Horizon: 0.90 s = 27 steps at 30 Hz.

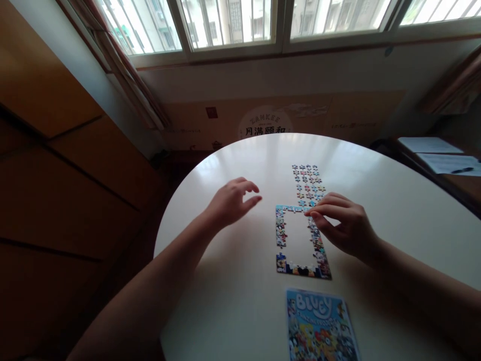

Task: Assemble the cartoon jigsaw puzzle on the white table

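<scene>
My right hand (pixel 343 223) reaches in from the right with thumb and forefinger pinched on a small puzzle piece at the upper right corner of the jigsaw border (pixel 280 228). My fingers partly cover that corner. The border is a joined rectangle of pieces with a bare middle and a gap low on its left side. Left of it, my left hand (pixel 235 200) hovers over the white table, thumb and fingers apart, holding nothing. Loose puzzle pieces (pixel 307 188) lie in rows just beyond the border.
A blue picture sheet lettered "BLUEY" (pixel 319 326) lies at the near side of the white round table (pixel 225 311). Papers (pixel 447 164) and a pen (pixel 463 170) rest on a surface at the right. A window (pixel 229 22) is beyond the table, wooden cabinets (pixel 48 185) at the left.
</scene>
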### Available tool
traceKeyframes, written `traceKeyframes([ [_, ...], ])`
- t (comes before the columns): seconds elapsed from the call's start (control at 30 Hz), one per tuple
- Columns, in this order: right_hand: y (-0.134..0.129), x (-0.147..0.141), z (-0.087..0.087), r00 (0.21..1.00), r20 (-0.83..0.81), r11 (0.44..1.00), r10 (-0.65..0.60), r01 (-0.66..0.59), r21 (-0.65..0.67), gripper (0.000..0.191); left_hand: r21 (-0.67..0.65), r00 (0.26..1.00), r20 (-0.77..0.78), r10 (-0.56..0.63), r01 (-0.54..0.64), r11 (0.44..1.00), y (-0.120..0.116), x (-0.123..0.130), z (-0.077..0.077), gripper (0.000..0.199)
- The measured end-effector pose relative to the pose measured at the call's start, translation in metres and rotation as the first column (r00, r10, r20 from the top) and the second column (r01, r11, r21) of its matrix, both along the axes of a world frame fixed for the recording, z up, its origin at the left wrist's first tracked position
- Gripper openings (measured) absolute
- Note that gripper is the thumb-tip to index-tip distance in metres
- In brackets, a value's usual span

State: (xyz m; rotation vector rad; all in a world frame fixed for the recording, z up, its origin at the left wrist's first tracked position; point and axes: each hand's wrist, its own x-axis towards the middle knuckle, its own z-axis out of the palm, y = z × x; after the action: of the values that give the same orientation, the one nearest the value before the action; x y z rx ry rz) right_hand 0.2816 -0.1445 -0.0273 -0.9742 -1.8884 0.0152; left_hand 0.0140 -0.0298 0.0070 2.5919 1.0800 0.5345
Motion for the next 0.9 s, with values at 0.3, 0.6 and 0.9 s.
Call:
traceKeyframes([
  [0.3, 0.003, 0.005, -0.007, 0.997, -0.053, 0.998, -0.050, 0.049, -0.032, 0.014, -0.040, 0.945, -0.167, 0.281, -0.291, 0.956, 0.052, -0.047, 0.000, 0.033],
  [0.6, 0.005, 0.007, -0.009, 0.998, -0.038, 0.995, -0.059, 0.056, -0.082, 0.021, 0.058, 0.895, -0.364, 0.258, -0.255, 0.965, 0.036, -0.016, -0.006, 0.026],
  [0.9, 0.008, 0.008, -0.008, 0.999, 0.003, 0.997, -0.045, 0.045, -0.069, 0.020, -0.136, 0.883, -0.427, 0.194, -0.275, 0.952, 0.032, -0.025, 0.008, 0.021],
])
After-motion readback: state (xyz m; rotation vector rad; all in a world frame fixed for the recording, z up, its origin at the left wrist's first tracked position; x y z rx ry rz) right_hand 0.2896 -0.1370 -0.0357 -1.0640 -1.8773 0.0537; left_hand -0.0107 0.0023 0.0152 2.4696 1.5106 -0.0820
